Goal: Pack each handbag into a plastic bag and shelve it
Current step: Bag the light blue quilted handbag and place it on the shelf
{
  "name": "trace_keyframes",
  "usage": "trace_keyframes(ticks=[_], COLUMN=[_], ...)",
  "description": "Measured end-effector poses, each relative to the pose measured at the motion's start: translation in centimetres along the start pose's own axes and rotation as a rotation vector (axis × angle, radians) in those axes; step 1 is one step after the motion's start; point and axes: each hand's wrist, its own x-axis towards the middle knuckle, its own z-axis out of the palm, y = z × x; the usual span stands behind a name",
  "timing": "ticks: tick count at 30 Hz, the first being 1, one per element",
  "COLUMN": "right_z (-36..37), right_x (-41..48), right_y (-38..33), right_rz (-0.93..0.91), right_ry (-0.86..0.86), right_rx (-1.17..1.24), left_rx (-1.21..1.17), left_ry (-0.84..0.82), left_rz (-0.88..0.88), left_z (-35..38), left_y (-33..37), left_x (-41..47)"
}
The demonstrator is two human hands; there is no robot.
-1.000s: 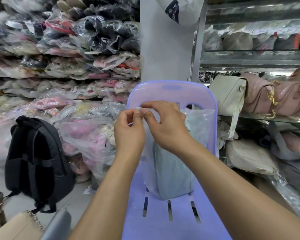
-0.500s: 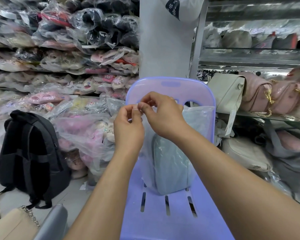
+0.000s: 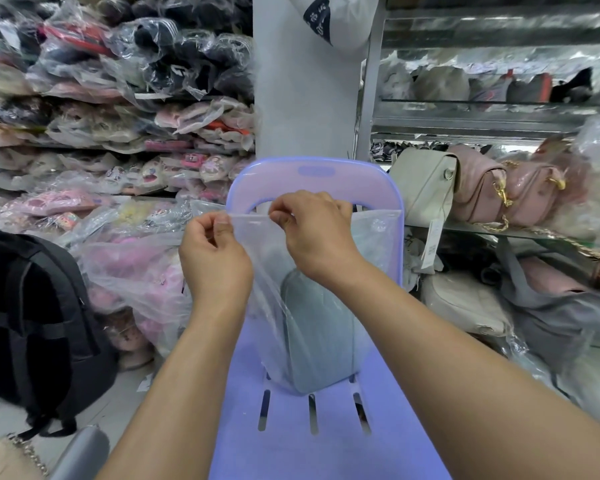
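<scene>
Sealing step, likely: left hand (image 3: 216, 266) and right hand (image 3: 315, 233) both pinched plastic bag (image 3: 374, 237) mouth; handbag (image 3: 316, 327) sat inside. Edge probably needed tension, flap pressed evenly across.

Chair (image 3: 326, 452): purple plastic with a slotted seat, centre and bottom of the frame.
On the seat: a clear plastic bag (image 3: 374, 237) stands upright against the backrest, with a grey-blue handbag (image 3: 319, 334) inside.
Floor (image 3: 125, 403): pale, lower left of the frame.
On the floor: a black backpack (image 3: 39, 323) stands at the left edge. A beige chain-strap bag (image 3: 4, 462) lies in the bottom left corner. A big clear sack of pink goods (image 3: 136, 282) sits beside the chair.
Left shelving (image 3: 84, 146): tiers stacked with plastic-wrapped packets (image 3: 101, 126).
Glass shelf (image 3: 465, 229): right of centre, carrying a pale beige handbag (image 3: 423, 185) touching a pink quilted handbag (image 3: 482, 185).
Metal shelf (image 3: 465, 116): upper right, holding grey wrapped items (image 3: 440, 84).
</scene>
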Motion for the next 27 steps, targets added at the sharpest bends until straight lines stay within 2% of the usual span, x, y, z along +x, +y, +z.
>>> trace_keyframes(ticks=[8, 16, 19, 23, 27], right_z=[-1.9, -5.1, -6.2, -6.8, -6.6], right_x=[-1.3, -1.8, -2.0, -2.4, -2.9], right_y=[6.3, 11.2, 12.3, 12.7, 12.3], right_rz=[0.162, 0.315, 0.398, 0.422, 0.444], right_ry=[0.055, 0.122, 0.164, 0.208, 0.199], right_rx=[-0.248, -0.358, -0.354, -0.364, -0.139], left_rx=[-0.027, -0.009, -0.007, 0.000, -0.024], left_ry=[0.112, 0.163, 0.166, 0.149, 0.154], left_rz=[-0.072, -0.077, -0.079, -0.035, -0.061], left_z=[0.0, 0.5, 0.7, 1.0, 1.0], left_y=[-0.5, -0.7, -0.6, -0.3, -0.4], left_x=[-0.4, -0.5, -0.5, -1.0, -0.9])
